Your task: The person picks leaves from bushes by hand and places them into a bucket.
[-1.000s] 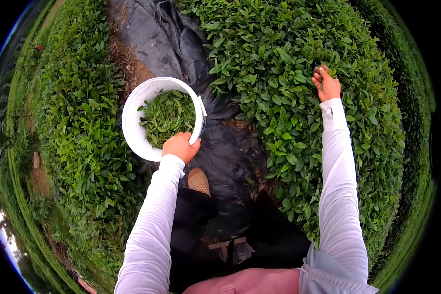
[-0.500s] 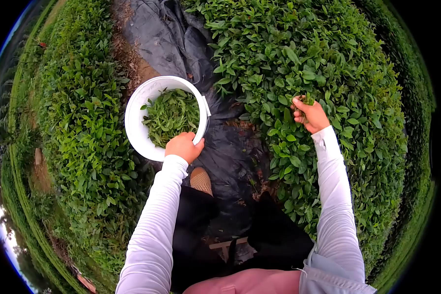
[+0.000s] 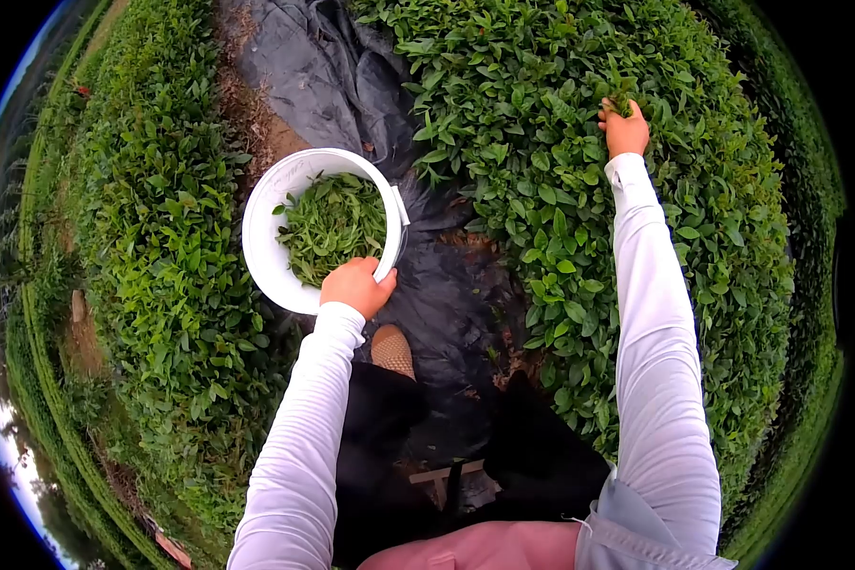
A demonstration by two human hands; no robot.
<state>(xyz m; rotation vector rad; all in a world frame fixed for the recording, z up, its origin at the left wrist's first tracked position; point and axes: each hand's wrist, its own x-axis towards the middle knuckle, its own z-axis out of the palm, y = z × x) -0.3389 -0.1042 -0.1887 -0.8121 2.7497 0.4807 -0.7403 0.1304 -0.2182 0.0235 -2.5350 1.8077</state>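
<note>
My left hand (image 3: 356, 287) is closed over the near rim of a white bucket (image 3: 259, 233), which tilts toward me. Plucked green leaves (image 3: 332, 228) lie in a heap inside it. On the right, my right hand (image 3: 625, 129) reaches over the top of a leafy tea bush (image 3: 541, 142). Its fingers are curled around a small bunch of picked tea leaves (image 3: 621, 103), whose tips stick out above the fist. The bush foliage surrounds that hand closely.
Another row of bushes (image 3: 161, 218) runs along the left. Between the rows, wrinkled black ground sheeting (image 3: 351, 85) covers the path, with bare brown soil at its edge. My shoe (image 3: 391, 350) stands on the sheeting below the bucket.
My right hand has moved farther out over the bush, away from my body, still with the leaves in it. The left hand and the bucket have stayed in place.
</note>
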